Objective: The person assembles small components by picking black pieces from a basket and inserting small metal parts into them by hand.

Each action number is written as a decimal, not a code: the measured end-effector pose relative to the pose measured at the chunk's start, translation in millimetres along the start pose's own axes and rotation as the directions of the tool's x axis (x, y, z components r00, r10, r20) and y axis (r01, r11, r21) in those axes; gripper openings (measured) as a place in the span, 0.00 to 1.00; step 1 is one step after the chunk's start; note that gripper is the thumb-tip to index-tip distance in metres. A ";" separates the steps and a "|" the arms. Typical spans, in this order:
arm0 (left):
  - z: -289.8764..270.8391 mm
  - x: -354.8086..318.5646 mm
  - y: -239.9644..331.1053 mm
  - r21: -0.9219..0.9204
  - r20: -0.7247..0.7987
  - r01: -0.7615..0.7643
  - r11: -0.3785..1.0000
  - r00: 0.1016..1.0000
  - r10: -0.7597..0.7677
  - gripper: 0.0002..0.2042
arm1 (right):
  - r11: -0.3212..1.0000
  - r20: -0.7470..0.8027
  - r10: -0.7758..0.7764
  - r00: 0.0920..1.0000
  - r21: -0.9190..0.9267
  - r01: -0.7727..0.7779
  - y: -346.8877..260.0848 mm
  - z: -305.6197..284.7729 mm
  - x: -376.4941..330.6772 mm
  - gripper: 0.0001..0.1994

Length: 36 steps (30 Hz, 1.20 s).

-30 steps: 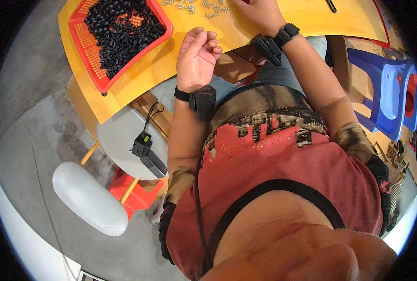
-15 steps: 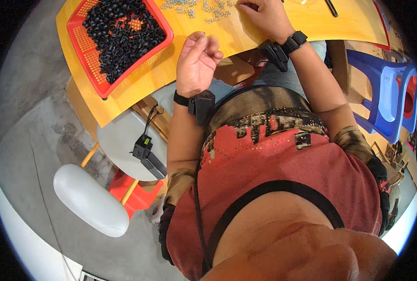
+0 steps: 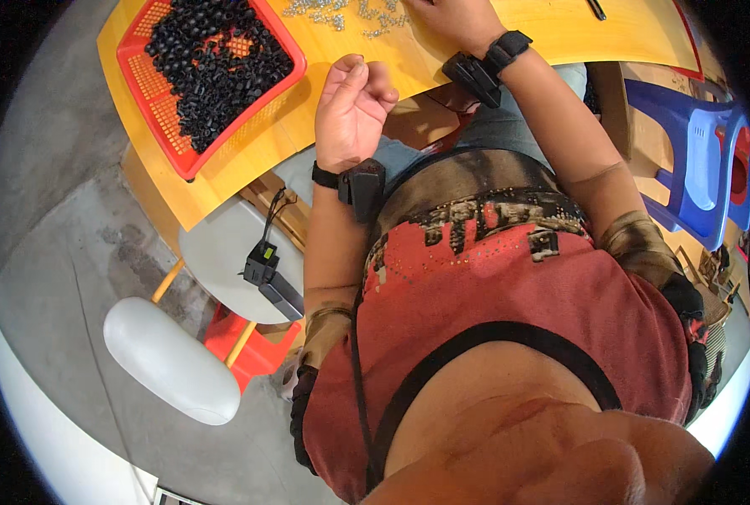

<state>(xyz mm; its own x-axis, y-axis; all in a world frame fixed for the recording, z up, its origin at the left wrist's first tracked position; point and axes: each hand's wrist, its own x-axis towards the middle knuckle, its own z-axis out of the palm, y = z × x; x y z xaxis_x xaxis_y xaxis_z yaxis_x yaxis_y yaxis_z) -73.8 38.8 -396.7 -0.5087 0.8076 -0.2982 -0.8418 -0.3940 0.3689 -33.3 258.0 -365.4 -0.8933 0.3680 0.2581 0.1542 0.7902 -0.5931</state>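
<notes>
My left hand (image 3: pixel 350 114) is held palm up at the near edge of the yellow table (image 3: pixel 249 177). Its fingers curl in and the thumb lies against them; whatever they may hold does not show. Over the table, my right hand (image 3: pixel 459 23) reaches to the top of the picture, where its fingertips are cut off. Just left of it lie loose small shiny pieces (image 3: pixel 383 15), clear or silvery. A red plastic basket (image 3: pixel 255 114) stands left of my left hand, filled with many small black parts (image 3: pixel 223 71), some of them round.
A dark pen-like object (image 3: pixel 595 8) lies on the table at far right. Below the table's left corner stand a grey-seated chair (image 3: pixel 215 252) with a black device (image 3: pixel 265 273) on it, and a red stool (image 3: pixel 257 358). A blue plastic chair (image 3: pixel 699 160) is on the right.
My right hand has moved up and left, toward the small shiny pieces, and its fingers now run past the picture's edge. My left hand stays nearly where it was, fingers still curled.
</notes>
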 end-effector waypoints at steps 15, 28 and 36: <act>-1.6 -1.4 -2.9 0.016 0.028 -0.028 0.999 0.999 0.028 0.05 | 0.999 -0.007 -0.035 0.999 0.028 0.035 -13.4 -3.2 -1.4 0.09; -4.4 -1.1 -2.0 0.023 0.039 -0.027 0.999 0.999 0.026 0.05 | 0.996 0.031 -0.092 0.995 0.023 0.092 0.8 1.3 -8.3 0.08; -4.4 -0.6 -2.6 0.030 0.036 -0.028 0.999 0.999 0.027 0.05 | 0.984 -0.016 -0.121 0.993 0.133 0.122 -15.3 -4.6 -16.8 0.09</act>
<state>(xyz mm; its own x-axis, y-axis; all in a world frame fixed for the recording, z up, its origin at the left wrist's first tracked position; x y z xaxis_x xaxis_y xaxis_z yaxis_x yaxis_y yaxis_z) -72.1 37.5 -401.4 -0.5243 0.8121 -0.2560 -0.8214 -0.4031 0.4035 -18.7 241.9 -357.2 -0.8985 0.2778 0.3398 -0.0134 0.7566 -0.6538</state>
